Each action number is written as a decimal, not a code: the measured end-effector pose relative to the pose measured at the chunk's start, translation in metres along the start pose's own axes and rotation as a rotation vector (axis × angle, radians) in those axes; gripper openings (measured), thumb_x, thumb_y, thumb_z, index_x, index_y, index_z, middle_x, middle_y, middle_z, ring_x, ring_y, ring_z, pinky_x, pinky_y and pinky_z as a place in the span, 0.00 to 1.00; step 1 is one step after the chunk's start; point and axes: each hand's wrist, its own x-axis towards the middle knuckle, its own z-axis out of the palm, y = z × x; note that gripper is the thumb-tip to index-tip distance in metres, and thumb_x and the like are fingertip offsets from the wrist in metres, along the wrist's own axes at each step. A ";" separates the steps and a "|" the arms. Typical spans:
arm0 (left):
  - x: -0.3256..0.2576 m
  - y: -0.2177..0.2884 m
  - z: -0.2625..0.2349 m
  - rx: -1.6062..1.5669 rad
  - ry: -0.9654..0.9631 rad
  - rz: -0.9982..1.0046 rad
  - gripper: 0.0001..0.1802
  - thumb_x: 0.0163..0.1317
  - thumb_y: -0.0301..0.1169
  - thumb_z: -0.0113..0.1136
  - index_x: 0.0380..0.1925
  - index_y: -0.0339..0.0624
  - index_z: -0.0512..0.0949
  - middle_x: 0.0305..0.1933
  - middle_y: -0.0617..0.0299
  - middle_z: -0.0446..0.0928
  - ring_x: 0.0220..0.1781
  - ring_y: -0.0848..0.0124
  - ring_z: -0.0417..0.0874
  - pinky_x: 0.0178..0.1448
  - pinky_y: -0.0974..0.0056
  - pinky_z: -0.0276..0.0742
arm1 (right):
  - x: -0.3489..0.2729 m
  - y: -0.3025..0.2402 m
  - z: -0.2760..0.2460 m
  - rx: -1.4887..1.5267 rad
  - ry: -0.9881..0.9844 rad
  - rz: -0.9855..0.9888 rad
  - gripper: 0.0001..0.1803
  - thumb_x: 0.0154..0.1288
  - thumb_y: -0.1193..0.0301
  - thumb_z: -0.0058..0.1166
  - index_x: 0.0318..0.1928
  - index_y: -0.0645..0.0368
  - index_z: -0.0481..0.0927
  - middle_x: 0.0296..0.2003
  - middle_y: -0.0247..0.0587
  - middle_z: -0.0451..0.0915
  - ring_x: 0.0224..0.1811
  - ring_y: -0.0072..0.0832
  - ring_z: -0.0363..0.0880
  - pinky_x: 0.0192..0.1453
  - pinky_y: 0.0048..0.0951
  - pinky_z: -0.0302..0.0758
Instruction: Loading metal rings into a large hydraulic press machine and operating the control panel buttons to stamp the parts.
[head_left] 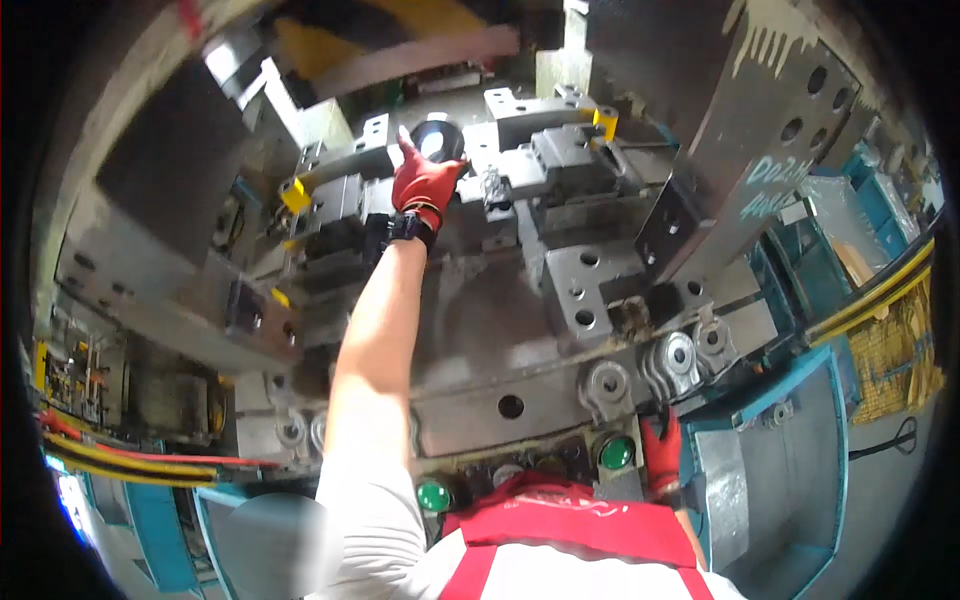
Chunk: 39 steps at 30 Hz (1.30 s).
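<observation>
My left arm reaches far into the machine, between the two halves of the metal tooling. My left hand (425, 186), in a red glove, is closed around the lower rim of a round black part (438, 137) with a shiny face; part of it is hidden by the glove. Just right of this hand lies a small silvery metal piece (493, 187) on the tooling. Low on the right, my right hand (662, 456), also red-gloved, has its fingers apart and empty. It is beside a green push button (615, 453), below the bed's front edge.
Several stamped metal brackets with round bosses, such as this one (672, 362), line the bed's front edge. Thick steel blocks (735, 150) stand at both sides. A blue-framed bin (790, 470) is at the right. Another green button (434, 496) is near my left sleeve.
</observation>
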 end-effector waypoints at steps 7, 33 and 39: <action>-0.181 -0.047 -0.088 -0.396 0.064 0.468 0.54 0.38 0.45 0.70 0.64 0.40 0.51 0.54 0.43 0.69 0.55 0.51 0.72 0.54 0.57 0.70 | 0.004 -0.052 0.013 -0.747 0.025 -0.008 0.50 0.44 0.48 0.64 0.57 0.71 0.58 0.52 0.62 0.64 0.55 0.53 0.62 0.58 0.46 0.60; -0.327 -0.262 -0.038 0.279 -0.239 -0.343 0.55 0.43 0.54 0.62 0.65 0.39 0.48 0.44 0.39 0.70 0.44 0.46 0.75 0.44 0.50 0.73 | 0.032 -0.065 0.006 0.583 -0.482 0.411 0.37 0.52 0.69 0.58 0.62 0.62 0.60 0.56 0.45 0.68 0.53 0.28 0.70 0.53 0.26 0.68; -0.340 -0.244 -0.073 0.115 -0.207 -0.252 0.48 0.51 0.50 0.59 0.63 0.32 0.49 0.55 0.32 0.64 0.54 0.42 0.69 0.55 0.51 0.68 | -0.011 -0.232 -0.001 0.653 -0.657 -0.041 0.34 0.55 0.72 0.51 0.63 0.62 0.58 0.58 0.41 0.66 0.60 0.27 0.62 0.62 0.25 0.60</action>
